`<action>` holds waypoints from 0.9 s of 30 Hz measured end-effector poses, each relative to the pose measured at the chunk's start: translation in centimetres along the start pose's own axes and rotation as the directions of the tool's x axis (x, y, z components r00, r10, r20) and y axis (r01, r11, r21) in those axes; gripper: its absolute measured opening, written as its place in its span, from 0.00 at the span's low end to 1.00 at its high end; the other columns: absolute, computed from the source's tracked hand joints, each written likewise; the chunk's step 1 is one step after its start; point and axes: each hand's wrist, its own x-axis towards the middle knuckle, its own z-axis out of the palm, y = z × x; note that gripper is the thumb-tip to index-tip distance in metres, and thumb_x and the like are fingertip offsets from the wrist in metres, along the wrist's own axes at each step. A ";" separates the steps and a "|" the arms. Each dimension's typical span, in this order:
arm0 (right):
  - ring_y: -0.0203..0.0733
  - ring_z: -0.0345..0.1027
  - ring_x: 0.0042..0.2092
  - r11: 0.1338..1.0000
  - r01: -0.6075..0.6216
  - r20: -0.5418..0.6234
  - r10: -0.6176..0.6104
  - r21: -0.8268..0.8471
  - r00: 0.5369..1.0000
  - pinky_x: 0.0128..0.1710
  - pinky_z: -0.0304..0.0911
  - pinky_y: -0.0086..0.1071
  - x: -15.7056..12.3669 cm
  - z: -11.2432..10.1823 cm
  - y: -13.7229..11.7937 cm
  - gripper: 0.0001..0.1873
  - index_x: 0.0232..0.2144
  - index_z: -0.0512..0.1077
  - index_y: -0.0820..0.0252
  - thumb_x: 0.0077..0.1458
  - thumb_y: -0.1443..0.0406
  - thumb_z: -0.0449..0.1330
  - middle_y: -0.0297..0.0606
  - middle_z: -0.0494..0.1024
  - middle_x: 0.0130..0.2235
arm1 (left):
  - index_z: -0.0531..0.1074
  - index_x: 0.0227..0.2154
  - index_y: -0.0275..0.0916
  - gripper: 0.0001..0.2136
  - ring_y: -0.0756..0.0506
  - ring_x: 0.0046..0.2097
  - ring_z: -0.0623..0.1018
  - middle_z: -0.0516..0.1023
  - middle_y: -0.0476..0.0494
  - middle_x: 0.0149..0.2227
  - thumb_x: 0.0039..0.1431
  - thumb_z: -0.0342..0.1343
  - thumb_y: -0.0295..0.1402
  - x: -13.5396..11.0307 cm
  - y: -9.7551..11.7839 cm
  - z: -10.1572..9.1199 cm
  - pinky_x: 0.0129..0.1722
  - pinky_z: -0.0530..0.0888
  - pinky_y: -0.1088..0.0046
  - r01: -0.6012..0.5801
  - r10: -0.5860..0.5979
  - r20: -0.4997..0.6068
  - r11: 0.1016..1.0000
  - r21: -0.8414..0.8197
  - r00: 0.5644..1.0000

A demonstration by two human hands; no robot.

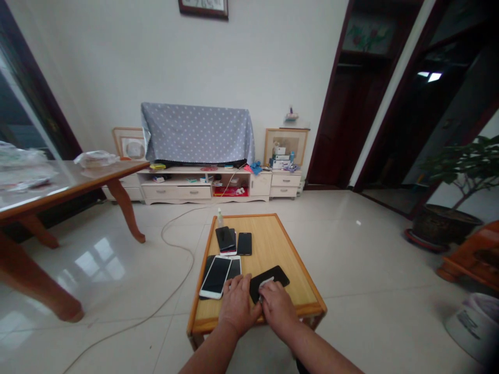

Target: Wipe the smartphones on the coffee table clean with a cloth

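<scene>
Pinching a white cloth (pixel 266 282) against a black smartphone (pixel 273 277) on a low wooden table (pixel 257 323).
Right hand (pixel 277 307) grips the cloth narrowly at 12 o'clock; left hand (pixel 236 305) lies open, fingers at the phone's edge. White smartphone (pixel 215 277) sits just beside at 11 o'clock; farther out at 12 o'clock, stacked phones (pixel 226 240) and a small bottle (pixel 220 218).

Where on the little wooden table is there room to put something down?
The wooden table has room far right, beside the black phone and past the right hand. The left side is crowded: phones overlap near the left hand.
</scene>
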 end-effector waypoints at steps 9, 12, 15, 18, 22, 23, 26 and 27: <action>0.45 0.64 0.48 0.976 -0.205 -0.105 0.197 -0.067 0.975 0.50 0.54 0.34 1.0 -1.0 2.0 0.15 0.43 0.77 0.56 0.61 0.70 0.52 0.40 0.77 0.44 | 0.62 0.61 0.39 0.35 0.36 0.63 0.65 0.71 0.36 0.58 0.49 0.56 0.42 0.0 0.1 -0.4 0.64 0.51 0.57 0.008 -0.008 0.014 1.000 0.004 1.000; 0.44 0.64 0.47 0.999 -0.051 -0.034 0.051 -0.011 0.998 0.49 0.54 0.33 0.4 -0.2 0.7 0.13 0.43 0.76 0.53 0.61 0.69 0.54 0.37 0.77 0.43 | 0.62 0.61 0.38 0.33 0.36 0.63 0.65 0.71 0.36 0.58 0.51 0.55 0.42 0.0 0.0 -0.2 0.65 0.51 0.56 0.013 -0.013 0.007 1.000 -0.007 1.000; 0.43 0.65 0.44 0.998 -0.060 -0.033 0.061 0.027 0.998 0.46 0.55 0.31 0.5 -0.1 0.3 0.09 0.39 0.75 0.54 0.60 0.68 0.55 0.36 0.76 0.40 | 0.61 0.61 0.37 0.34 0.37 0.62 0.65 0.71 0.36 0.58 0.50 0.55 0.42 0.0 0.0 -0.2 0.65 0.51 0.57 0.006 -0.006 -0.004 1.000 -0.010 1.000; 0.43 0.65 0.44 0.977 -0.211 -0.096 0.209 -0.018 0.973 0.45 0.55 0.31 1.5 -1.0 0.9 0.07 0.36 0.76 0.56 0.60 0.65 0.57 0.37 0.75 0.38 | 0.62 0.61 0.37 0.35 0.37 0.62 0.65 0.71 0.36 0.58 0.48 0.57 0.42 0.0 0.0 -0.2 0.65 0.52 0.57 0.012 -0.012 -0.007 1.000 -0.002 1.000; 0.43 0.65 0.45 0.982 -0.172 -0.022 0.171 -0.074 0.985 0.44 0.55 0.31 1.7 -1.7 0.9 0.12 0.34 0.78 0.53 0.62 0.62 0.54 0.38 0.75 0.39 | 0.61 0.61 0.37 0.36 0.37 0.62 0.65 0.71 0.36 0.58 0.47 0.57 0.41 0.0 -0.1 0.0 0.64 0.52 0.57 0.012 -0.012 -0.019 1.000 -0.010 1.000; 0.43 0.65 0.44 0.990 -0.122 0.024 0.124 -0.077 0.992 0.44 0.55 0.31 1.4 -1.8 0.6 0.13 0.35 0.79 0.51 0.62 0.62 0.54 0.37 0.75 0.39 | 0.61 0.61 0.37 0.36 0.37 0.62 0.65 0.71 0.36 0.58 0.48 0.56 0.41 0.0 -0.2 0.1 0.64 0.52 0.57 0.011 -0.011 -0.020 1.000 -0.015 1.000; 0.43 0.66 0.45 0.995 -0.018 0.141 0.032 -0.099 0.990 0.43 0.55 0.31 0.5 -1.9 -0.3 0.15 0.40 0.79 0.46 0.61 0.63 0.53 0.36 0.76 0.40 | 0.61 0.62 0.37 0.35 0.36 0.62 0.65 0.72 0.36 0.58 0.49 0.56 0.42 0.1 -0.4 0.4 0.64 0.51 0.56 0.013 -0.014 -0.026 0.999 -0.033 1.000; 0.43 0.66 0.45 0.993 -0.005 0.171 0.025 -0.115 0.985 0.43 0.55 0.32 0.4 -2.0 -0.6 0.16 0.43 0.79 0.45 0.61 0.63 0.53 0.36 0.77 0.40 | 0.61 0.62 0.37 0.36 0.36 0.62 0.65 0.72 0.35 0.57 0.49 0.56 0.42 0.1 -0.5 0.5 0.64 0.51 0.56 0.011 -0.012 -0.030 0.999 -0.039 0.999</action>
